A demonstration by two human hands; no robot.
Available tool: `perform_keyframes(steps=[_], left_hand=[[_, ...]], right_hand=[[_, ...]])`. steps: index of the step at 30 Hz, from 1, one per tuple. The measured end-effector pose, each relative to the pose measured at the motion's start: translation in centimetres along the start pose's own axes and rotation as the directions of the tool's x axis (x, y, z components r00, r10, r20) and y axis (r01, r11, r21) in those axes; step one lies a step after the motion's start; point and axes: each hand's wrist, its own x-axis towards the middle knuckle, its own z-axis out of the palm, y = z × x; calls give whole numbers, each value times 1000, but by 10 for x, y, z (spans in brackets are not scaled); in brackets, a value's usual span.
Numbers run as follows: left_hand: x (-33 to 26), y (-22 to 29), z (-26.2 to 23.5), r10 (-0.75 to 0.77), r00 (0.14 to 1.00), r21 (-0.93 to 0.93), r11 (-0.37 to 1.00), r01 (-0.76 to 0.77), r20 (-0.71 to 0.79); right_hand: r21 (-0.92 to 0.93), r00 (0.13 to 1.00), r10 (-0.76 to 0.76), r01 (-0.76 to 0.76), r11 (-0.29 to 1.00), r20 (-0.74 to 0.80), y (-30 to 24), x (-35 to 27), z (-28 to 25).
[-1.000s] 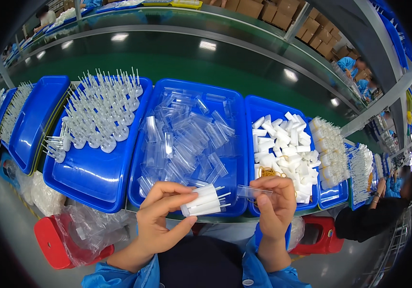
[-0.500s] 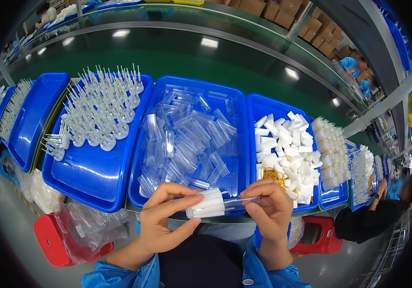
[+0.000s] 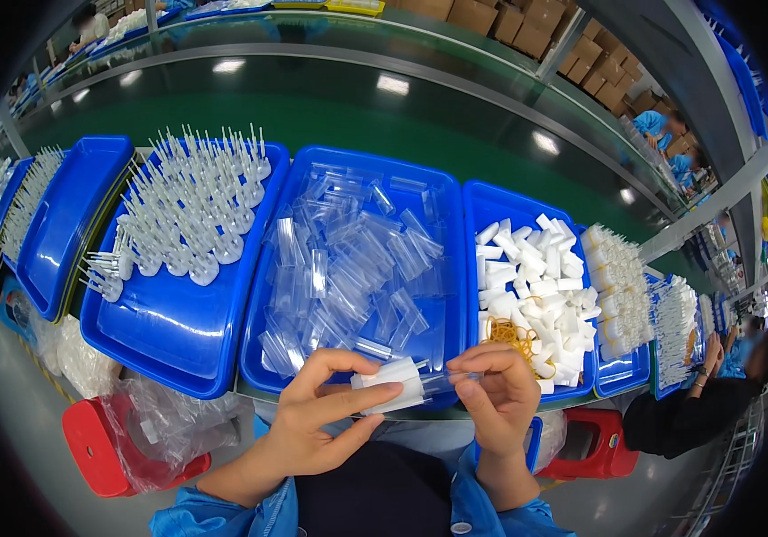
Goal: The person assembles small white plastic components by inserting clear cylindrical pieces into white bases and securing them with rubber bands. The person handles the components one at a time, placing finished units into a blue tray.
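Observation:
My left hand grips a small bundle of white plastic parts at the near edge of the bench. My right hand pinches a clear plastic tube whose end meets the bundle. Just behind both hands sits a blue tray of clear tubes. To its left a blue tray carries upright white needle-like parts. On the right, another blue tray holds white caps and some yellow rubber bands.
More blue trays of white parts run off to the right and to the left. A green conveyor belt lies behind. Red stools and clear plastic bags sit below. Another person sits at the right.
My right hand has brought the clear tube leftward from apart to meet the white bundle in my left hand. Both hands have closed together.

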Motion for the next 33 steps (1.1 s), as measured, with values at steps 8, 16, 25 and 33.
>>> perform_keyframes(steps=[8,16,25,33], left_hand=[[-2,-7,6,68,994,113,992,-59,-80],[1,-19,29,372,898,427,870,-249,-234],[5,-27,27,447,841,495,829,-261,-306],[1,-26,-21,298,848,400,910,-114,-438]], right_hand=[[41,986,166,-166,985,-3,6,2,4],[-654,993,-89,18,757,-76,8,-6,45],[-788,935,-351,245,565,40,10,2,58],[-664,938,-172,335,668,301,25,26,37]])
